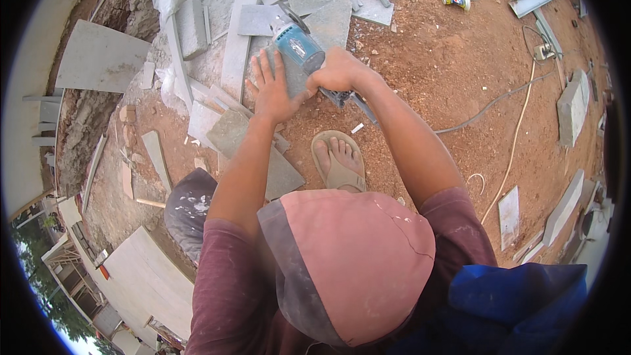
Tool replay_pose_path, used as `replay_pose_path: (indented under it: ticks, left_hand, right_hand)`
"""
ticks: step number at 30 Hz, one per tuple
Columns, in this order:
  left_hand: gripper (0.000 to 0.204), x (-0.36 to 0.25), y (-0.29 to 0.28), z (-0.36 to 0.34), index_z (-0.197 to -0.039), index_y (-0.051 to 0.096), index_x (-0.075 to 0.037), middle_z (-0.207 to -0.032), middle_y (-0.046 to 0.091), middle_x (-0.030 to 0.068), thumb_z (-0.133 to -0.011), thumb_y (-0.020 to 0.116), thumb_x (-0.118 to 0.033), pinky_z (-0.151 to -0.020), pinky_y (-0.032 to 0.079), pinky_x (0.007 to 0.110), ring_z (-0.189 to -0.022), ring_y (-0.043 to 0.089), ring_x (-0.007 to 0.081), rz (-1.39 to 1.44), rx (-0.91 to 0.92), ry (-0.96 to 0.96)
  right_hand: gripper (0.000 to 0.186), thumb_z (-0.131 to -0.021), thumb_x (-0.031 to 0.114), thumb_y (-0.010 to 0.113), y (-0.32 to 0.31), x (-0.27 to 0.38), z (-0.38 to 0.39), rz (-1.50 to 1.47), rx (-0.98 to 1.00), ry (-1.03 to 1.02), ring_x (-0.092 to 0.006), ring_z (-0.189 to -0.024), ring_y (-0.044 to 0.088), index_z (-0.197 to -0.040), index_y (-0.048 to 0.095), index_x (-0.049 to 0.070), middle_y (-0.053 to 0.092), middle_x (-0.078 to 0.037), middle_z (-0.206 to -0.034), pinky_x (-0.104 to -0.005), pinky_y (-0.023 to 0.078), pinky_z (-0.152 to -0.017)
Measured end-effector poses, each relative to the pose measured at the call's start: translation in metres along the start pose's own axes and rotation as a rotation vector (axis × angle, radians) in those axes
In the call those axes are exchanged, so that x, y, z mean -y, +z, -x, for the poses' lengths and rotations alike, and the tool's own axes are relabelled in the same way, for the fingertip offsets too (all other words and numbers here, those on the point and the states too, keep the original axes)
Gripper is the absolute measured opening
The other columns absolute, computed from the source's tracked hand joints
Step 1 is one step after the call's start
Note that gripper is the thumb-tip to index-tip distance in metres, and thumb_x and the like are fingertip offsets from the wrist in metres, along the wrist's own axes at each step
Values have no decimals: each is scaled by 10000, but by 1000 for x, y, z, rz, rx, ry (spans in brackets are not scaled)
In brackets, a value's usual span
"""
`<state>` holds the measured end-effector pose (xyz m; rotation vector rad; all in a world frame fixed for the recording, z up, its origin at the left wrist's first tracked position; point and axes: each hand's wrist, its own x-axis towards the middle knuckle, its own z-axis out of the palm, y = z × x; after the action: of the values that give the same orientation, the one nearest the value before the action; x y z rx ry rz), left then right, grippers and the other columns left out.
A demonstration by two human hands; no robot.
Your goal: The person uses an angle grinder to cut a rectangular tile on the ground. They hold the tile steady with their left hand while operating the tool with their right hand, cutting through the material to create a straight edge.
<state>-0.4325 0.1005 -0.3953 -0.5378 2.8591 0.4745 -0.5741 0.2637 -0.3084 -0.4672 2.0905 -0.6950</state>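
My right hand is wrapped around the rear end of a teal angle grinder. The grinder's metal head points away from me to the upper left, with a dark guard or disc edge at its far end. That head is over the right end of a small pale grey stone tile; whether the disc touches it, I cannot tell. My left hand lies with spread fingers over grey stone slabs, just left of the grinder, and holds nothing. A larger greenish-grey slab lies to the right of the grinder head.
Stone offcuts and long strips are piled at the far side. Loose slabs lie near my sandalled foot. Cables cross the reddish dirt at right, near a paper cup and a grey block.
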Motion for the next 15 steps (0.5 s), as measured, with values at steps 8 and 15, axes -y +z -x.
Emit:
replay_pose_path:
  ticks: [8,15]
  left_hand:
    - [1459,6,6,-1,-1766,42,-100,-1826,-79,238,-748,801,-818,-1228,142,802,-1677,-92,484,-22,-15,5]
    - [1414,-4,-6,2,-1766,2,-110,-1828,-105,225,-792,825,-721,-1261,98,779,-1685,-110,445,9,38,-19]
  right_hand:
    - [477,-615,276,853,-5,9,0,-24,46,-3,-349,-875,773,-884,793,-113,792,-286,-979,-400,610,-810]
    - [497,-619,283,851,-4,6,-6,-69,29,11,-349,-882,778,-895,786,-125,789,-288,-977,-397,611,-802]
